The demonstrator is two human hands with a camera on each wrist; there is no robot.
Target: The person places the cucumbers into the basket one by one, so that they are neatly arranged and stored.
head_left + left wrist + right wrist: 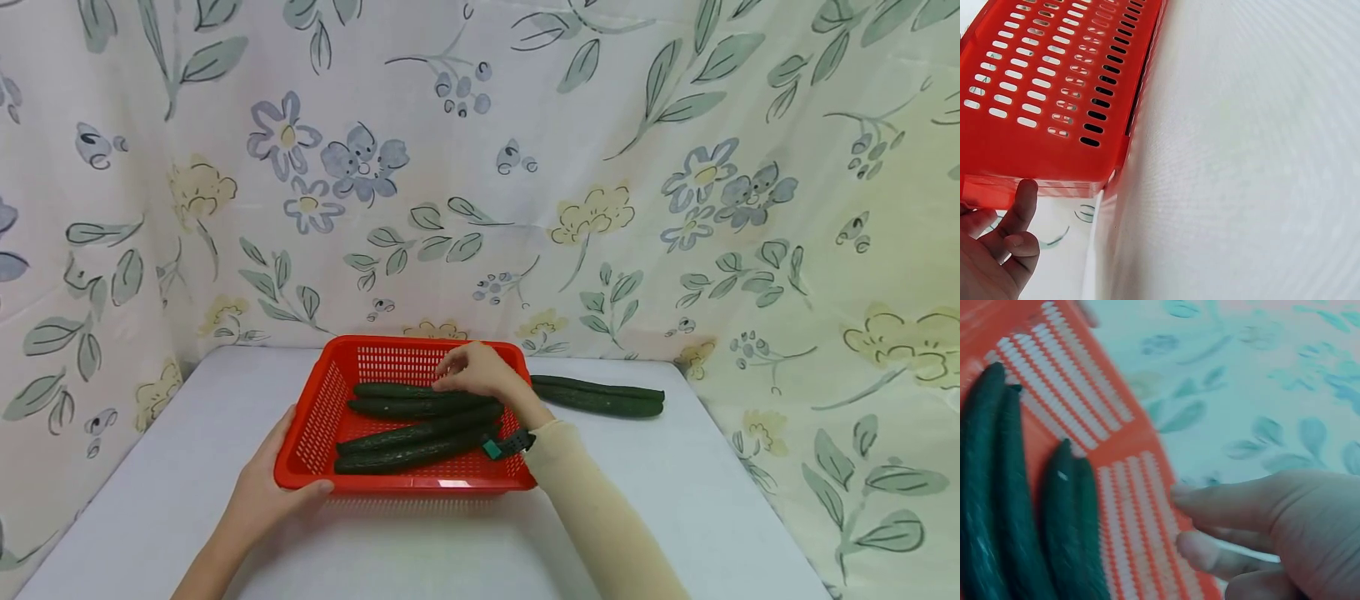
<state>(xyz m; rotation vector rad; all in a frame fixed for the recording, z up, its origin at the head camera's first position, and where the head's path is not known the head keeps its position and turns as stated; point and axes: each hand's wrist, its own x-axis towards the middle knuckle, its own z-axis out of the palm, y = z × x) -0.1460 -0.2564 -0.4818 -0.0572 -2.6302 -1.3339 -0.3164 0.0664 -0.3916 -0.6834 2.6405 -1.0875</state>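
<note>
A red plastic basket (420, 482) with slotted walls stands on the table. Several long dark green cucumbers (405, 451) lie inside it, side by side; they also show as cucumbers (985, 487) in the right wrist view. My left hand (262, 492) rests against the basket's front left corner, thumb stretched along the front rim and fingers along the outer left side. In the left wrist view, one fingertip of the left hand (1007, 244) touches the basket wall (1041, 150). Over the basket's back right part hovers my right hand (480, 371), fingers loosely bent, holding nothing.
More cucumbers (600, 396) lie on the table just right of the basket. The white table (675, 500) ends at a floral curtain (450, 167) behind and at both sides. A dark strap with a teal piece (504, 446) circles the right wrist.
</note>
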